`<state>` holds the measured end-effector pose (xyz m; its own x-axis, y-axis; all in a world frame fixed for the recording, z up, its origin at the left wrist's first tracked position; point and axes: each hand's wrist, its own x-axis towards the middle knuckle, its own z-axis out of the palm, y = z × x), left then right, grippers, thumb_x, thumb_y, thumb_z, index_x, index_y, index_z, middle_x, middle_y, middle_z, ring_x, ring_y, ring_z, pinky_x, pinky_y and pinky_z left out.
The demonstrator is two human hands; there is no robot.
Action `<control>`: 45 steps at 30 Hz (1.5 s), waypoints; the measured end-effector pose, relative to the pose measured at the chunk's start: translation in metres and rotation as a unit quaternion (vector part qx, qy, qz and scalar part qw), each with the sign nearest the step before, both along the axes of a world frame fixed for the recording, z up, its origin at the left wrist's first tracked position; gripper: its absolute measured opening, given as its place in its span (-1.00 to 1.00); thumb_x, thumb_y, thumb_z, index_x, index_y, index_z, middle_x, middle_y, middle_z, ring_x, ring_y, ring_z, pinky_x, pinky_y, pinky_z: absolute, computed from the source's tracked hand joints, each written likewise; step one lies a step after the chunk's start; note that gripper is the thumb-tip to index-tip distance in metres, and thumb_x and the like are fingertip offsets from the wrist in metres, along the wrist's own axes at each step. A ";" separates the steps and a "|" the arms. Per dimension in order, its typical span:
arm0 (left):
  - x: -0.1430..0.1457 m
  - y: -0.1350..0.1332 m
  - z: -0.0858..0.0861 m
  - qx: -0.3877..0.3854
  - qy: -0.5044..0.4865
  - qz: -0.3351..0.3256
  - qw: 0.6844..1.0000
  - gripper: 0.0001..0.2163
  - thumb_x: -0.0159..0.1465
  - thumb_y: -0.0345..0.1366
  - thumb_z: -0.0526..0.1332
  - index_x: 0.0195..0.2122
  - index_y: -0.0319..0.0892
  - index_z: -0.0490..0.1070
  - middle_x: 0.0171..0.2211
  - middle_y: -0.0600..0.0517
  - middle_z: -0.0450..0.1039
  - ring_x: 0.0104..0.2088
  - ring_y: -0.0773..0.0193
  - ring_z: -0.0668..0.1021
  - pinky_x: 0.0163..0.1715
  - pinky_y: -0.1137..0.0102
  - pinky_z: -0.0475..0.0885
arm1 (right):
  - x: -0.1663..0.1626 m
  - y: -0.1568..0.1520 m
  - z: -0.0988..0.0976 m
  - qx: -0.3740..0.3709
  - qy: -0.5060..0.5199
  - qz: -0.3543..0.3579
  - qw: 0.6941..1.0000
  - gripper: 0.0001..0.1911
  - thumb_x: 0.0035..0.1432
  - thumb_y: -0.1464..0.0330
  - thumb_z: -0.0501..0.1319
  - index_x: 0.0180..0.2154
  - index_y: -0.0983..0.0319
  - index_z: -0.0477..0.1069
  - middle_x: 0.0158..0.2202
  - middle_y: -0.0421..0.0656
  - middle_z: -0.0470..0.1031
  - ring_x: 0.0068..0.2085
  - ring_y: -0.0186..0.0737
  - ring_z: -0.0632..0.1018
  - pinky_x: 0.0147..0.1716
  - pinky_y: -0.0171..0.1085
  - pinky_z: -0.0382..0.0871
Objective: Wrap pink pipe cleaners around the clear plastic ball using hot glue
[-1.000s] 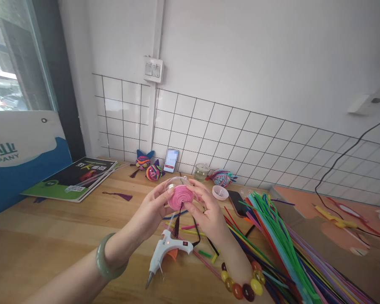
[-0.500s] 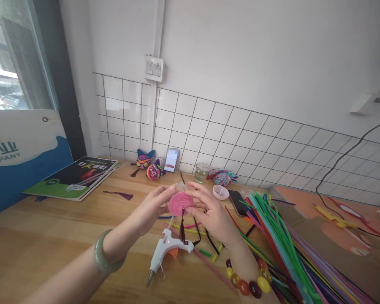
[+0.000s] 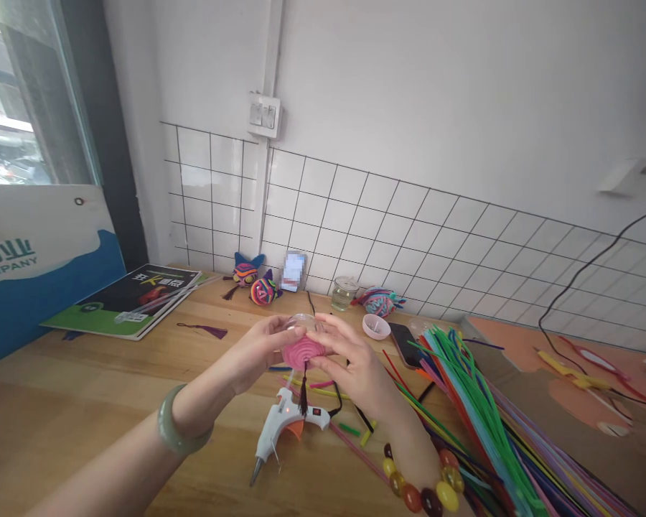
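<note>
Between my two hands is a pink coiled round piece [image 3: 303, 354], its ridges running in rings, with a dark tassel [image 3: 303, 393] hanging from it. A clear, rounded plastic piece [image 3: 301, 321] shows just above and behind it. My left hand [image 3: 263, 352] grips the left side, thumb on the top edge. My right hand [image 3: 358, 361] closes on the right side, its fingertips along the rim. Directly below, a white glue gun [image 3: 289, 415] lies on the wooden table [image 3: 113, 416], a small red light glowing on it.
Pipe cleaners [image 3: 481, 416] are heaped at the right beside a dark phone [image 3: 405, 346]. Farther back stand a small pink bowl [image 3: 376, 328], a glass jar [image 3: 344, 293], yarn-patterned fish [image 3: 263, 289] and a propped phone [image 3: 293, 271]. A loose purple tassel [image 3: 209, 331] and a book [image 3: 129, 300] lie left.
The pink piece has tipped and moved slightly left, with more of the clear plastic now visible above it. Both hands have shifted with it, and the tassel now hangs over the glue gun.
</note>
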<state>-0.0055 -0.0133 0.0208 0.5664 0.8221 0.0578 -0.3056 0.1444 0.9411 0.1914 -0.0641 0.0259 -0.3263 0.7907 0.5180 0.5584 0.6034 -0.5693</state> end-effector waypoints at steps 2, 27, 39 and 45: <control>0.001 0.001 -0.001 0.001 -0.011 -0.004 1.000 -0.67 0.20 -0.18 0.38 -0.09 -0.26 0.51 -0.14 -0.11 0.55 -0.25 0.25 0.56 -0.22 0.35 0.48 | 0.001 0.002 -0.002 0.012 0.003 0.005 1.000 -0.49 0.23 0.51 0.26 0.13 -0.08 0.44 0.27 -0.13 0.31 0.28 -0.05 0.37 0.24 0.04 0.33; -0.003 -0.004 0.008 -0.002 0.108 0.050 0.993 -0.49 0.05 -0.08 0.40 -0.05 -0.23 0.36 -0.05 -0.16 0.44 -0.17 0.08 0.52 -0.25 0.19 0.46 | 0.001 0.006 -0.007 0.006 0.017 0.013 1.000 -0.44 0.20 0.45 0.31 0.19 -0.06 0.38 0.20 -0.09 0.41 0.16 -0.05 0.49 -0.04 -0.11 0.59; -0.003 0.002 0.003 -0.044 0.056 0.050 0.996 -0.53 0.08 -0.13 0.41 -0.05 -0.26 0.41 -0.15 -0.15 0.51 -0.31 0.17 0.55 -0.34 0.27 0.49 | 0.001 0.006 -0.004 0.041 0.018 -0.046 0.998 -0.46 0.14 0.29 0.39 0.16 0.10 0.43 0.15 -0.03 0.48 0.17 0.00 0.50 0.16 0.00 0.43; -0.005 0.004 0.000 -0.061 0.018 -0.027 0.998 -0.62 0.18 -0.13 0.33 -0.02 -0.18 0.52 -0.15 -0.11 0.56 -0.28 0.15 0.58 -0.30 0.27 0.53 | 0.009 0.006 0.001 0.083 0.032 -0.041 0.995 -0.68 0.34 0.32 0.17 0.09 0.08 0.49 0.07 -0.08 0.56 0.09 -0.09 0.56 0.09 -0.04 0.48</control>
<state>-0.0104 -0.0091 0.0208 0.6097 0.7902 -0.0618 -0.2615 0.2741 0.9255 0.2006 -0.0585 0.0268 -0.2265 0.7145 0.6619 0.5752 0.6465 -0.5011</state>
